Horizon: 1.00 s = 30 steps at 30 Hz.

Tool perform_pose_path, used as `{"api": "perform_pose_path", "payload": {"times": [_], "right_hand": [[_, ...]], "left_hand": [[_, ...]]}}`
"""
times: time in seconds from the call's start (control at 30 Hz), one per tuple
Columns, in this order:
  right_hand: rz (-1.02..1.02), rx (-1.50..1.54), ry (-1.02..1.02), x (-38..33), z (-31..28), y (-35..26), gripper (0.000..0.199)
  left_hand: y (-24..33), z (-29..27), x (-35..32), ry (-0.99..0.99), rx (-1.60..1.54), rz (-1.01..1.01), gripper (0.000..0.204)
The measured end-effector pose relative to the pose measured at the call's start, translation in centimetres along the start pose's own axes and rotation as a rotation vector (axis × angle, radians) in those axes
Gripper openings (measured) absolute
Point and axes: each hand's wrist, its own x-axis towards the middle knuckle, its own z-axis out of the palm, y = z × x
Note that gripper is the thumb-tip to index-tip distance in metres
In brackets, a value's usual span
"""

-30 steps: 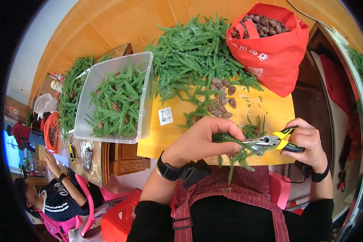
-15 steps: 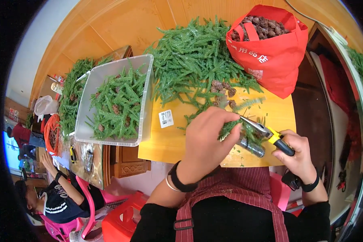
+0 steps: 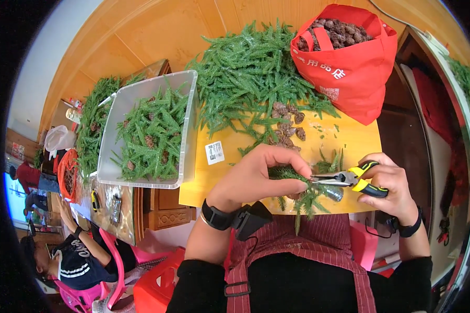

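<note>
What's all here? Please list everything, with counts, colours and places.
Table: one, yellow, centre
Sprig heap: one, green, table's back
Large bag: one, red, back right
Loose cones: several, brown, mid-table
Bin: one, clear, left
Label: one, white, beside bin
Held sprigs: count unclear, green, front centre
Pliers: one, yellow-black, front right
Second pliers: one, yellow-black, far left
Small bag: one, orange-red, far left
Seated co-worker: one, dark top, lower left
Left hand: one, bare, on sprigs
Right hand: one, bare, on pliers
</note>
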Motion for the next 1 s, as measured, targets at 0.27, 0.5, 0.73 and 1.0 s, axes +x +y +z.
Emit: {"api": "perform_pose_path", "payload": {"times": [0.27, 0.5, 0.73, 1.0], "right_hand": [[-0.027, 0.018, -0.012, 0.2, -0.2, -0.1, 0.036], [-0.124, -0.015, -0.018, 0.7, -0.5, -0.2, 0.038], [-0.083, -0.043, 0.022, 0.0, -0.3, -0.2, 0.038], [0.091, -0.069, 0.054, -0.5, 0.2, -0.8, 0.042]], "left_hand": [[-0.2, -0.5, 0.3, -0.124, -0.045, -0.061, 0.015], [-1.0, -0.9, 0.5, -0.272, -0.075, 0.001, 0.014], [-0.5, -0.6, 0.3, -0.227, -0.062, -0.081, 0.014], [-0.7, 1.3, 0.2, 0.257, 0.399, 0.151, 0.014]]}}
